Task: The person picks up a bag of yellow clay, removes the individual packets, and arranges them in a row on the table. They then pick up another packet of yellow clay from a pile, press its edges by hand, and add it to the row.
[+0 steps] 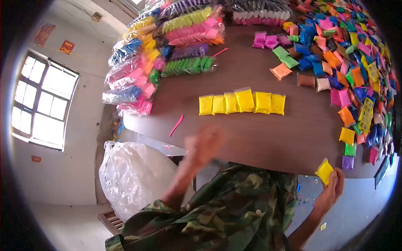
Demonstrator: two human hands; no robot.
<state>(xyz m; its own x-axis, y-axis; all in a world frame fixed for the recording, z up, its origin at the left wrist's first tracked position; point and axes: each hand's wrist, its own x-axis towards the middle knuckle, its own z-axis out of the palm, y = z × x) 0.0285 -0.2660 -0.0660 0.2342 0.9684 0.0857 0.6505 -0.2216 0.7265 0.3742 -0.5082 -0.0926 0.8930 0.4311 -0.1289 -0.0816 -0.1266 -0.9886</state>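
Right now the right hand [331, 190] has thumb and fingertips pinched on one corner of a yellow packet [324, 171], held off the table's [251, 138] near right corner, over the floor. Left hand [205, 144] is up over the near edge and motion-blurred, so I can't tell if the fingers are apart or together.

Risks, as I judge them:
- The corner pinch is thin, so the packet could slip and drop to the floor.
- The blurred left hand is near the row of yellow packets [242, 102] mid-table and could knock it crooked.
- The heap of mixed packets [356, 62] crowds the right edge and could spill over it.
- A pink stick [176, 124] lies close to the left edge and could roll off.

Bagged bundles [167, 46] are stacked at the far left corner, and a clear plastic bag [134, 175] sits below the left edge.

Writing: the red notices [67, 46] on the wall are too small to read, and no packet label is legible.
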